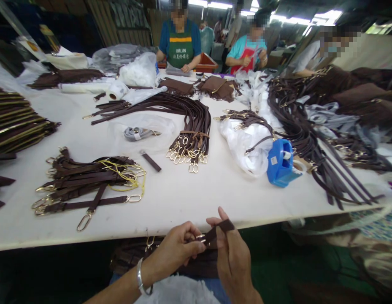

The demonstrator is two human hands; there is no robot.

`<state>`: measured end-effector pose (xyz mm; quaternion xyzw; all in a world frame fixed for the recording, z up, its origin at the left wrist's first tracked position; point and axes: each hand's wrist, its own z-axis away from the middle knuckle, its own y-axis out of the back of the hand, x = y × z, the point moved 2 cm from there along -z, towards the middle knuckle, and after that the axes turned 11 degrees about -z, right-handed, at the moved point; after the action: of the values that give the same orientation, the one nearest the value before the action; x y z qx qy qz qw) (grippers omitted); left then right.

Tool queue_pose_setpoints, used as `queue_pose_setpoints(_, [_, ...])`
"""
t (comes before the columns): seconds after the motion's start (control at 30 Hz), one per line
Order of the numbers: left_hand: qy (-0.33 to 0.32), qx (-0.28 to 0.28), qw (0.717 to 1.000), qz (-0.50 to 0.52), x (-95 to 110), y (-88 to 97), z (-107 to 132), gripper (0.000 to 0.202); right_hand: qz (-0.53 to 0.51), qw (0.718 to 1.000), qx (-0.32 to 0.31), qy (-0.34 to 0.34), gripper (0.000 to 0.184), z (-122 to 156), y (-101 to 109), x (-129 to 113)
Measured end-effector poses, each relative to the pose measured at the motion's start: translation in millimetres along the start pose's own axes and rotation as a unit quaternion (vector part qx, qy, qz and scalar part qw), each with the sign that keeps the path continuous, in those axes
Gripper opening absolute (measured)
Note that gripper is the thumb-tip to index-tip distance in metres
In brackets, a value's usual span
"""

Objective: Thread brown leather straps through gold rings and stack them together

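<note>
A flat, smooth dark-brown strap (225, 226) is held at the near edge of the surface (170, 202), its lower end hidden behind fingers. The right hand (233, 252) has its grip pinched on the strap; the left hand (180, 244) closes on the shiny metal fitting (201, 239) (its exact shape is unclear). Beyond lies a tied bundle (196, 118) of similar straps. A green apron (180, 44) reads "OMLUN", smaller characters blurred.

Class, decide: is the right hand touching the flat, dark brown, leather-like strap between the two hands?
Touching. The head view shows the right hand gripping the strap, its fingers directly against the surface, no gap visible.
</note>
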<state>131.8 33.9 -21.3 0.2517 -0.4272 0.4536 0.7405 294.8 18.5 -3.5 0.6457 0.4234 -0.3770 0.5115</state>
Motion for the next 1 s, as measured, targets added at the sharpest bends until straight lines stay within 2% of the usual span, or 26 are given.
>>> queue_pose_setpoints(0.1, [-0.043, 0.015, 0.999, -0.015, 3, 2.3, 8, 0.028, 0.037, 0.999, -0.004, 0.026, 0.054, -6, 2, 2])
queue_pose_setpoints(0.2, [-0.047, 0.049, 0.997, -0.033, 1, 4.4, 12, 0.026, 0.128, 0.984, -0.063, 0.104, 0.061, -12, 2, 3])
queue_pose_setpoints(0.33, [-0.045, 0.083, 0.995, -0.031, -6, 8.0, 10, 0.021, 0.273, 0.931, -0.151, 0.187, 0.064, -16, 7, 5])
queue_pose_setpoints(0.5, [-0.049, 0.072, 0.995, 0.043, -12, 7.8, 9, 0.024, 0.326, 0.881, -0.242, 0.242, 0.059, -12, 17, 13])
queue_pose_setpoints(0.7, [-0.058, 0.085, 0.993, 0.062, -12, 6.1, 9, 0.026, 0.339, 0.860, -0.242, 0.294, 0.048, -13, 23, 13])
queue_pose_setpoints(0.9, [-0.035, 0.094, 0.995, -0.020, 0, 5.3, 17, 0.021, 0.326, 0.847, -0.247, 0.340, 0.043, -17, 19, 5])
queue_pose_setpoints(1.0, [-0.025, 0.074, 0.997, -0.005, 1, 1.9, 18, 0.021, 0.315, 0.839, -0.259, 0.360, 0.038, -16, 18, 2])
